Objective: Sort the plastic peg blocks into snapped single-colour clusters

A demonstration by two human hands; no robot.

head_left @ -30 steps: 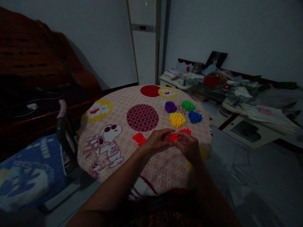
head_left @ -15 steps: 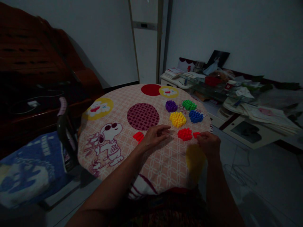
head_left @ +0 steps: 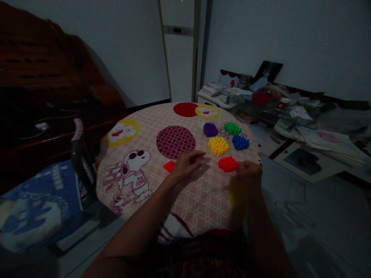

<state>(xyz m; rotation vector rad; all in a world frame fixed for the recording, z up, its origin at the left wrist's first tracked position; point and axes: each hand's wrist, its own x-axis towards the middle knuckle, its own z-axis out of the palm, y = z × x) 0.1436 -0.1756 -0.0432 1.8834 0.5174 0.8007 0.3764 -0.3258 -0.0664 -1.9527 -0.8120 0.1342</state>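
My left hand (head_left: 189, 164) hovers over the table with fingers stretched out and apart, holding nothing. Partly behind it lies a small group of flat-looking red pieces (head_left: 169, 166). Thumb and fingers of my right hand (head_left: 246, 170) are pinched together at the right edge of a knobbly red cluster (head_left: 227, 164); a small red plastic piece at the fingertips blends into that cluster. Beyond are similar clusters of small rounded bits: yellow (head_left: 218, 146), blue (head_left: 240, 142), purple (head_left: 210, 129) and green (head_left: 232, 128).
A patterned cloth covers the round table (head_left: 139, 131). On the left stands a chair with a blue cushion (head_left: 43, 204), before a dark wooden bench (head_left: 34, 69). At the right, a low cabinet (head_left: 304, 162) carries papers, bags and a cup (head_left: 282, 103).
My right hand has moved left, bringing the small red piece against the red cluster. My left hand has shifted slightly left, still with its fingers out.
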